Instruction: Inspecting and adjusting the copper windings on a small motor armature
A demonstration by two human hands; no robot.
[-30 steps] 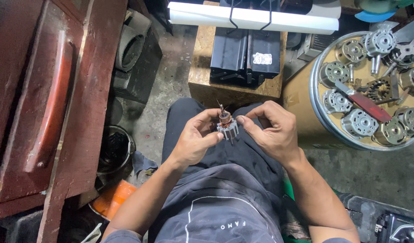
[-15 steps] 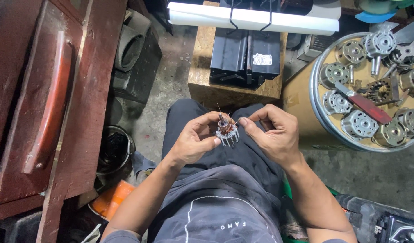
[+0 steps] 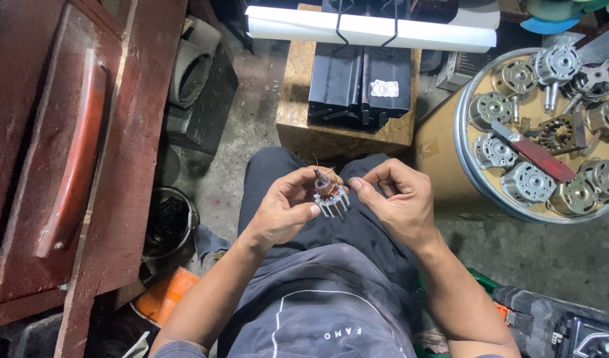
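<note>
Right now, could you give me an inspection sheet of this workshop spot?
Surface: bare concrete floor; wooden block ahead.
Job's things: small copper-wound motor rotor with metal fins, over the lap.
Clutter: round tray of grey metal motor housings; black metal box; white tube.
Hands: left hand grips the rotor; right hand pinches beside it.
Cables: thin wire ends on the rotor.
Surroundings: reddish wooden furniture, black bucket.
</note>
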